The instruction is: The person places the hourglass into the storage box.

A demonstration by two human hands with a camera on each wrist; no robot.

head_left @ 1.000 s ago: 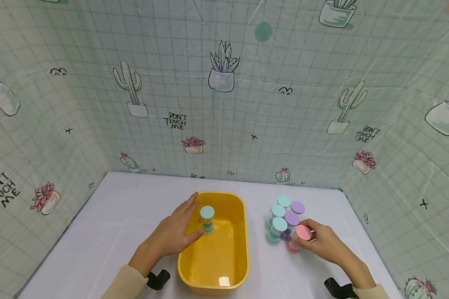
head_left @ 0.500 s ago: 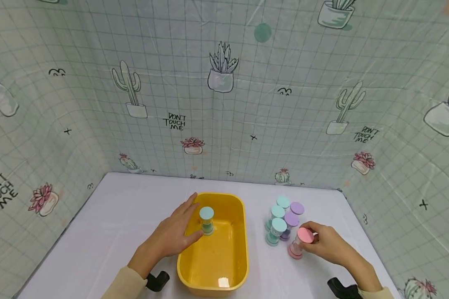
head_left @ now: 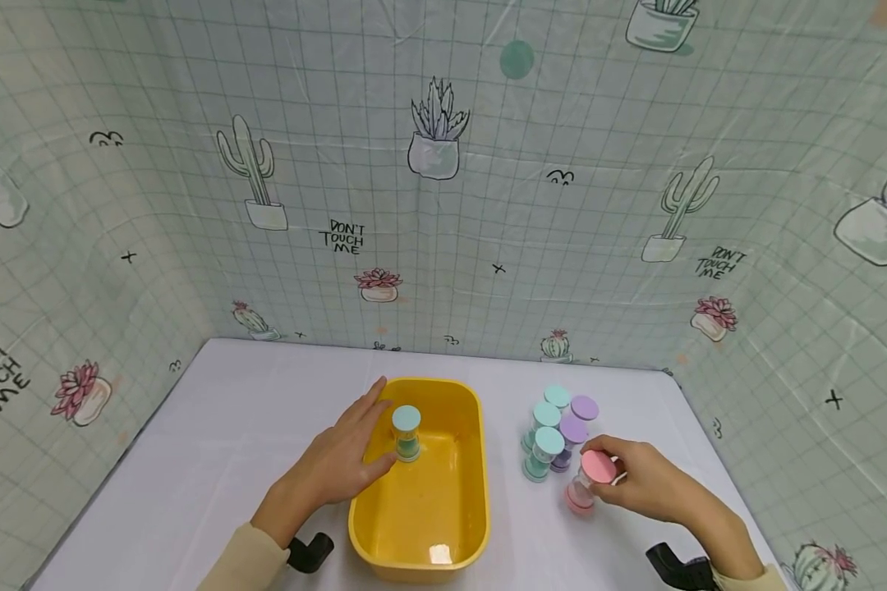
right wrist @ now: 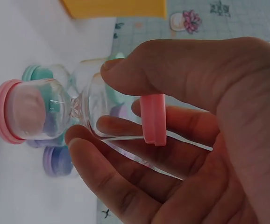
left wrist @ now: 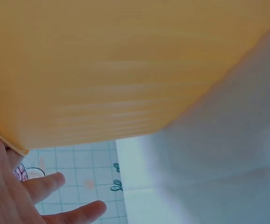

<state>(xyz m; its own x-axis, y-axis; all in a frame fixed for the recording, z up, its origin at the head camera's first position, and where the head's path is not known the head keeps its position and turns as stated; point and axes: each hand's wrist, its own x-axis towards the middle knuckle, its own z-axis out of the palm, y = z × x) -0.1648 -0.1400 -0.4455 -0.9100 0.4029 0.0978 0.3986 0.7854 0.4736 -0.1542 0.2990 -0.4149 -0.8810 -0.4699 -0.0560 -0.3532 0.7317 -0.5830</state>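
Observation:
My right hand (head_left: 639, 483) pinches a pink-capped sand timer (right wrist: 32, 109) near its upper cap, thumb on one side and fingers on the other. The timer leans slightly, its pink sand in the lower bulb. Just beyond it, teal sand timers (head_left: 549, 443) and purple sand timers (head_left: 574, 429) stand in a tight cluster. My left hand (head_left: 333, 464) rests at the left rim of a yellow bin (head_left: 419, 566), fingers spread and mostly straight, thumb over the inside. One teal sand timer (head_left: 406, 432) stands upright within the bin, near that hand.
A white-covered table (head_left: 259, 410) lies under everything. Behind and on both sides hangs a gridded curtain (head_left: 443, 222) printed with cacti. Black wrist mounts (head_left: 310, 553) stick out below both hands.
The pink sand timer has come slightly toward me, away from the purple ones, in my right hand. My left hand stays at the bin's rim.

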